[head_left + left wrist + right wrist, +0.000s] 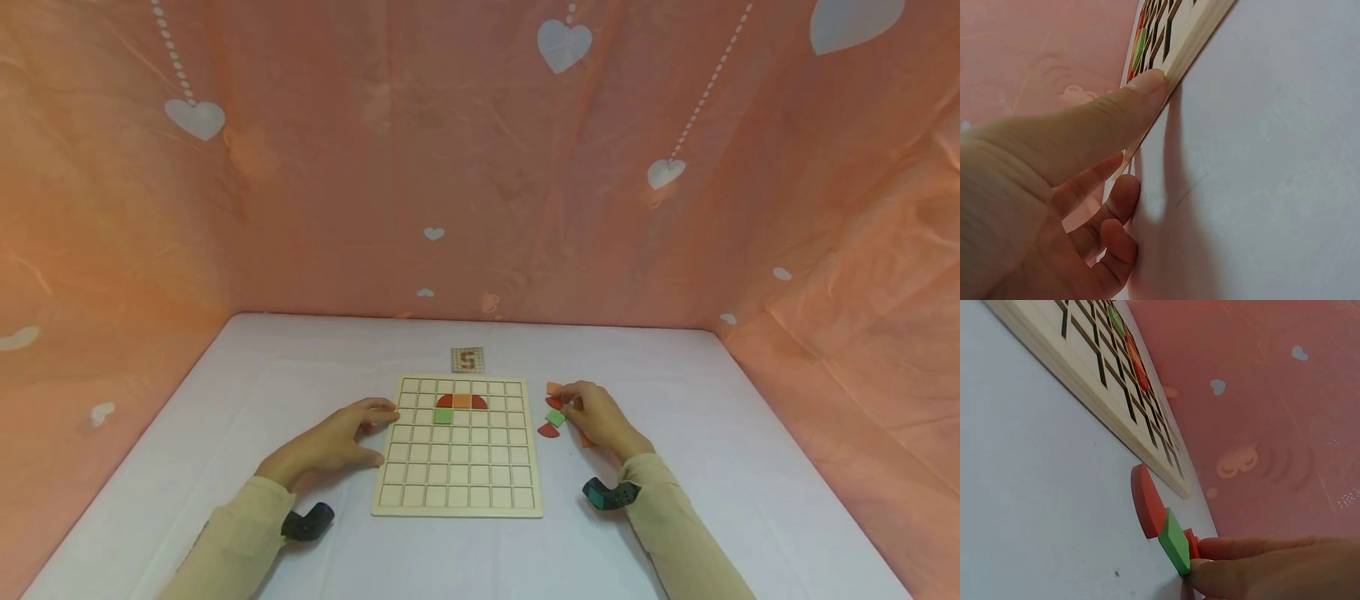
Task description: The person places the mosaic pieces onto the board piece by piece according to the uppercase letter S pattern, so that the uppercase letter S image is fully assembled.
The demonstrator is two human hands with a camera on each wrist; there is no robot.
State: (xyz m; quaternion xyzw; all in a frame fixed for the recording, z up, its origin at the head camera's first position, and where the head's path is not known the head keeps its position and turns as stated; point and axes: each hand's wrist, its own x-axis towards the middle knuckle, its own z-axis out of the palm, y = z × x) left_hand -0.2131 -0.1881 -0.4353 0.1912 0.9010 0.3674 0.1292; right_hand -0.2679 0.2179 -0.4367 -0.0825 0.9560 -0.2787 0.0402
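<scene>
A pale wooden grid board (459,508) lies on the table between the hands. On it are a red quarter-circle tile (445,401), an orange square tile (462,401), another red quarter-circle tile (478,402) and a green square tile (443,416). My left hand (337,437) rests against the board's left edge, thumb and fingers spread apart. Beyond the right edge, my right hand (597,414) has its fingertips at a loose green square tile (1174,542) and a red tile (1192,542). Whether it pinches either is hidden by the fingers.
Loose by the right hand lie a red quarter-circle tile (548,431), an orange tile (553,387) and another orange tile (586,440), partly covered. A small pattern card (467,360) sits behind the board. Pinkish-orange cloth (480,192) hangs around the white table (300,358).
</scene>
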